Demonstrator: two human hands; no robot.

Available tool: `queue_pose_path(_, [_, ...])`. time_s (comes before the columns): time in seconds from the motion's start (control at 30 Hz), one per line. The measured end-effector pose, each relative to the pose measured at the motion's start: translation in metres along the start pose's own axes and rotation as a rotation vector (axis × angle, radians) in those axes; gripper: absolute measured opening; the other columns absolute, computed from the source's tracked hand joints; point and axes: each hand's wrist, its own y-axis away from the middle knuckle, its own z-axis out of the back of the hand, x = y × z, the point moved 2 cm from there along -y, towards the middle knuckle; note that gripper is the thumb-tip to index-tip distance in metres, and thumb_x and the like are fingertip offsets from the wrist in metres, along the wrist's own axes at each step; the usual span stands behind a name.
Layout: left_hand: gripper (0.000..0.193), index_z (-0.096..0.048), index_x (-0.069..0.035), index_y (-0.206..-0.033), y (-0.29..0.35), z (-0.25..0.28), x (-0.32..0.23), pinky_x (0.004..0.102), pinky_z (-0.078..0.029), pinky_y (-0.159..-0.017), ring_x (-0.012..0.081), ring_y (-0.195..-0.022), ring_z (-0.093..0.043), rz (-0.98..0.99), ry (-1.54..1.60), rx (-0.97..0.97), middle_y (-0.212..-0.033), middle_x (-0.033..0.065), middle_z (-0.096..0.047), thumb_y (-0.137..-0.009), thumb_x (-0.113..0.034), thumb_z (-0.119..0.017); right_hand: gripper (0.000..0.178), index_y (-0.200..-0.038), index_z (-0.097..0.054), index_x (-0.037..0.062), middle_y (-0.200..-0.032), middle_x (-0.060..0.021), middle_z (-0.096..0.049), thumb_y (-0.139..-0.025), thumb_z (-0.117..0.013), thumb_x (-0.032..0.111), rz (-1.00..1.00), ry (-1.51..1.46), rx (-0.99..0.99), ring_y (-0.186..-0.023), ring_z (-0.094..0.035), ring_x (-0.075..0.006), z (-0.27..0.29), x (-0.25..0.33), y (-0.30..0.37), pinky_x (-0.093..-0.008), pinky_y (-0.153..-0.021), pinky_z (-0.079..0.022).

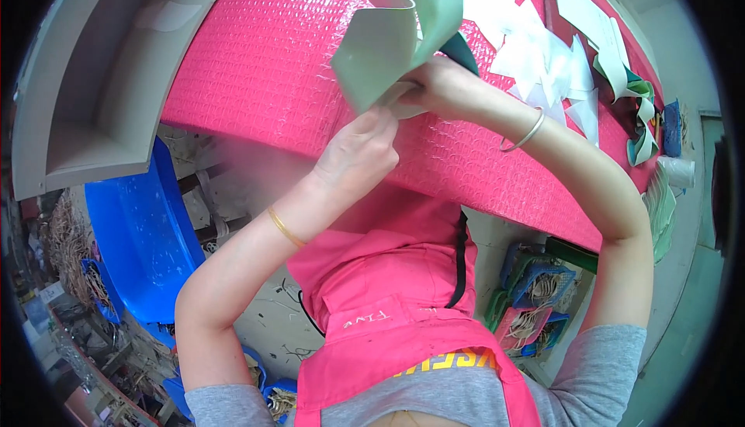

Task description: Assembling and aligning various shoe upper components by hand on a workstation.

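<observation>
Above the near edge of the pink-covered table, I hold a pale green, curled sheet piece (378, 46) that looks like flexible leather or plastic. The fingers of my left hand (358, 146) are closed in a pinch on its lower end. My right hand (452, 90) is closed round the same end, close beside the left fingertips. The upper part of the piece spreads into several curved flaps, and a darker green underside (461, 52) shows by my right hand. My fingers hide just how the held end is folded.
White pointed cut pieces (535, 54) lie on the pink table cover (264, 46) to the right. Green-and-white strips (642, 109) hang at its right edge. A grey open box (116, 78) stands at left, above a blue plastic seat (147, 225). Small baskets (535, 287) sit beneath the table.
</observation>
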Motion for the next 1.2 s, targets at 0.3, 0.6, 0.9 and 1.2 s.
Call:
queue_pose_path(0.3, [0.026,-0.061,0.000,-0.087,0.015,-0.006,0.006,0.0262,-0.034,-0.086,0.0136,-0.082,-0.049,0.078,0.052,-0.023,-0.079,0.0027,-0.050,-0.064,-0.011,-0.053,0.026,-0.100,-0.060,0.0031,-0.090,-0.0184,-0.060,-0.074,-0.058,0.004,-0.129,0.160,0.114,-0.083,-0.059,-0.0278,0.003,0.021,-0.012,-0.0337,-0.073,-0.046])
queue_pose_path(0.6, [0.037,-0.059,-0.006,-0.104,0.017,-0.013,-0.006,0.0330,-0.031,-0.091,0.0140,-0.087,-0.047,0.288,0.113,-0.066,-0.089,0.0005,-0.050,-0.068,-0.013,-0.050,0.017,-0.089,-0.062,0.0047,-0.084,-0.0148,-0.061,-0.074,-0.059,0.011,-0.079,0.353,0.090,-0.081,-0.060,-0.0265,0.001,0.031,-0.008,-0.0343,-0.070,-0.049])
queue_pose_path(0.9, [0.038,-0.058,-0.001,-0.103,0.002,-0.013,-0.019,0.0335,-0.030,-0.095,0.0186,-0.088,-0.047,0.308,0.178,-0.027,-0.101,0.0057,-0.051,-0.068,-0.011,-0.050,0.018,-0.078,-0.060,-0.0021,-0.077,-0.0129,-0.062,-0.067,-0.063,0.012,0.092,0.602,0.184,-0.077,-0.061,-0.0253,0.005,0.032,-0.012,-0.0322,-0.067,-0.050])
queue_pose_path(1.2, [0.040,-0.056,0.002,-0.105,0.003,-0.013,-0.016,0.0310,-0.039,-0.082,0.0188,-0.087,-0.048,0.374,0.278,-0.021,-0.100,0.0083,-0.051,-0.066,-0.006,-0.049,0.031,-0.103,-0.055,0.0017,-0.091,-0.0189,-0.060,-0.074,-0.062,0.011,0.053,0.510,0.191,-0.086,-0.059,-0.0299,0.009,0.011,-0.016,-0.0347,-0.074,-0.049])
